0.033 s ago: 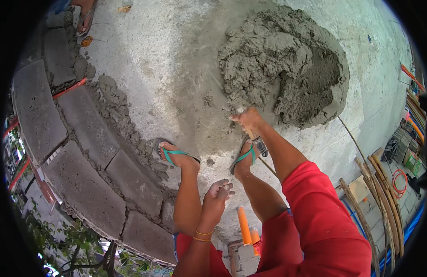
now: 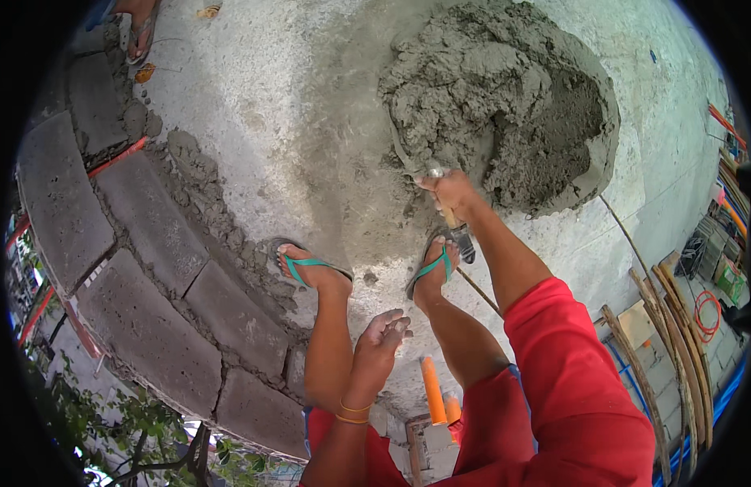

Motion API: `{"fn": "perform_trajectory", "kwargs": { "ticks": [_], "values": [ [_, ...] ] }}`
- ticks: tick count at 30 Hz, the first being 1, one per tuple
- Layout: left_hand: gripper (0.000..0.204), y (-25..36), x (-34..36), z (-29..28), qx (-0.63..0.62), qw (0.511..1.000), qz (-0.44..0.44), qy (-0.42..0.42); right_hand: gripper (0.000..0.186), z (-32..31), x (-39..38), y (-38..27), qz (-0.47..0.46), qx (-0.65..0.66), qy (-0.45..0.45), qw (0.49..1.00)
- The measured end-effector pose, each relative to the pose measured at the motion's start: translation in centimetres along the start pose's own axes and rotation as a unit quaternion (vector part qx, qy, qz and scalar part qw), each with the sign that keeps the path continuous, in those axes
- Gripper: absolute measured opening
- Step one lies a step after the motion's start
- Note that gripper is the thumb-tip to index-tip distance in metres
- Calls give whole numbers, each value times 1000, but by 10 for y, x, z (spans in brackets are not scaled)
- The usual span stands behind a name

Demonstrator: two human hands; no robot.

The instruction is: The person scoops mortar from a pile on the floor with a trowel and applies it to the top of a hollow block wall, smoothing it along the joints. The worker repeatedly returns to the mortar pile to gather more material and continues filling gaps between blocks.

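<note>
My right hand (image 2: 448,195) grips the wooden handle of a metal trowel (image 2: 452,214) beside the lower left edge of a rough, heaped pile of wet grey mortar (image 2: 497,105); the trowel's working end is mostly hidden. Lower down, between my legs, my left hand (image 2: 379,347) hangs with dusty fingers loosely curled and slightly apart, nothing visible in it. My feet in green-strapped flip-flops (image 2: 310,268) stand on the pale concrete slab (image 2: 254,97), stained with mortar.
Concrete blocks (image 2: 148,211) with mortar joints and orange pieces form a curved edge at left. Another person's foot (image 2: 140,28) is at top left. Orange pipes (image 2: 434,390) lie below; wooden poles (image 2: 676,349), a thin rod, blue pipes and a coiled red cord lie right.
My right hand and trowel have shifted slightly upward and to the right, toward the mortar pile. My left hand is a little higher in view, its fingers much the same.
</note>
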State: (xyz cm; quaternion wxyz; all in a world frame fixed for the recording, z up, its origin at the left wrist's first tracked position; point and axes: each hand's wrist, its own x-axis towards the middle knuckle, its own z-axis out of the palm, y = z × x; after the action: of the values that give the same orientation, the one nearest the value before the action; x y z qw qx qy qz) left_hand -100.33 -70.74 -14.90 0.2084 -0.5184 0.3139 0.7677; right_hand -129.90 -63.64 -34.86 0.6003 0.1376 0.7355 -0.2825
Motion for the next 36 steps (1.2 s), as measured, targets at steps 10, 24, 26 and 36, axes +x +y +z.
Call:
{"fn": "perform_trajectory", "kwargs": {
  "ticks": [10, 24, 26, 36],
  "values": [
    [34, 16, 29, 22, -39, 995, -24, 85, 61, 86, -67, 159, -74, 400, 118, 906],
    [36, 29, 37, -8, 42, 992, -92, 79, 36, 31, 31, 53, -98, 129, 320, 934],
    [38, 30, 38, -6, 51, 992, -90, 72, 48, 49, 29, 70, -161, -55, 436, 884],
    [39, 24, 49, 1, 100, 990, -79, 64, 66, 59, -69, 77, -141, -114, 358, 916]
  ]
}}
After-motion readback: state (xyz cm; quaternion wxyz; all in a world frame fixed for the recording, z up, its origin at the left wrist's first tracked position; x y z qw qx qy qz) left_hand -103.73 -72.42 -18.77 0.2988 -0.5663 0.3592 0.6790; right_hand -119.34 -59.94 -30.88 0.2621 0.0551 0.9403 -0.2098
